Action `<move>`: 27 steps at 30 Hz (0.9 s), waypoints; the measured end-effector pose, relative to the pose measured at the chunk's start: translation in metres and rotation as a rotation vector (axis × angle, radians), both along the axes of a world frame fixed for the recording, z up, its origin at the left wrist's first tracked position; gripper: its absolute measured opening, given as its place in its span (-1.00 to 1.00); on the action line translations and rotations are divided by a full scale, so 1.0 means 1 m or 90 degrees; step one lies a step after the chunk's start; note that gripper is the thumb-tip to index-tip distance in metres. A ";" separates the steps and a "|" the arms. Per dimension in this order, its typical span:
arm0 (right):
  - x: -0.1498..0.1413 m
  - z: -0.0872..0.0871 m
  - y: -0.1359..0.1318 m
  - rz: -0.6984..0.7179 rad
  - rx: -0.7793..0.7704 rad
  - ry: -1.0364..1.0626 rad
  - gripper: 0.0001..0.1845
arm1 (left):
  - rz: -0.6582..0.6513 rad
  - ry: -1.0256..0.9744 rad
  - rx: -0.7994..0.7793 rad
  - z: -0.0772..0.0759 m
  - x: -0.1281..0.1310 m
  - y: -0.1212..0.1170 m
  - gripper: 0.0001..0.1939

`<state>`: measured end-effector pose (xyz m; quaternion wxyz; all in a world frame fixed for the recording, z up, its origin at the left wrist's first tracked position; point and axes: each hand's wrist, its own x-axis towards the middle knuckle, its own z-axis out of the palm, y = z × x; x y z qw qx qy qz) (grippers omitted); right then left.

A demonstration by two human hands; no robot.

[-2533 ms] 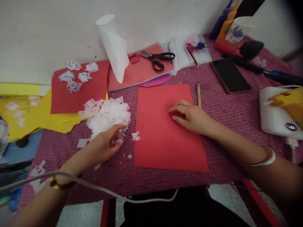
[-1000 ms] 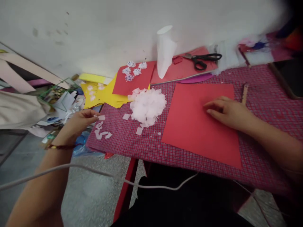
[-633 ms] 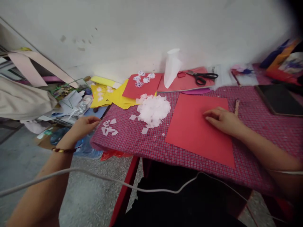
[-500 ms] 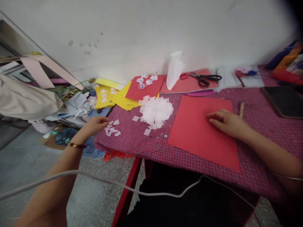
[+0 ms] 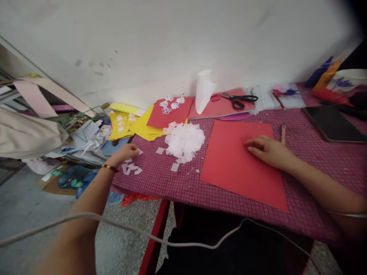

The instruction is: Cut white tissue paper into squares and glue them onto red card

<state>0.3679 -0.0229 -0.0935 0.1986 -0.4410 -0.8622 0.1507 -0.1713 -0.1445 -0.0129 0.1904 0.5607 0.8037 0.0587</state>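
At the table's left end, my left hand (image 5: 125,153) is closed in a pinch, with a small white paper piece (image 5: 140,151) showing at its fingertips. Several loose paper scraps (image 5: 131,168) lie just below it. My right hand (image 5: 268,151) rests on a large red sheet of paper (image 5: 237,160), thumb and fingers slightly apart and holding nothing. Between the hands sits a fluffy heap of white paper pieces (image 5: 185,141), with a few single pieces around its edge.
Behind the heap lie a red card (image 5: 156,118) bearing small speckled flowers and yellow sheets (image 5: 147,131). Black-handled scissors (image 5: 239,101) and a white paper cone (image 5: 204,91) are near the wall. A dark flat tablet-like object (image 5: 329,124) lies right. A cable (image 5: 129,227) crosses in front.
My left hand has moved in over the scraps, and its fingers have closed on a paper piece. My right hand stays on the red sheet. The view has shifted slightly.
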 end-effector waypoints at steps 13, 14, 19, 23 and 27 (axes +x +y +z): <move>-0.002 0.001 0.000 -0.040 0.000 -0.009 -0.78 | -0.242 -0.027 0.038 -0.023 0.078 0.047 -0.92; -0.002 -0.001 0.001 -0.044 0.004 -0.004 -0.77 | -0.243 -0.031 0.027 -0.023 0.076 0.047 -0.94; -0.002 -0.005 0.004 -0.039 0.006 0.006 -0.75 | -0.186 -0.087 0.112 0.008 0.073 0.049 -0.95; -0.003 -0.006 0.005 -0.051 0.004 0.007 -0.73 | -0.197 -0.137 0.190 0.030 0.099 0.066 -0.93; -0.001 -0.006 0.006 -0.036 -0.009 0.024 -0.72 | -0.256 -0.096 0.254 0.024 0.132 0.083 -0.81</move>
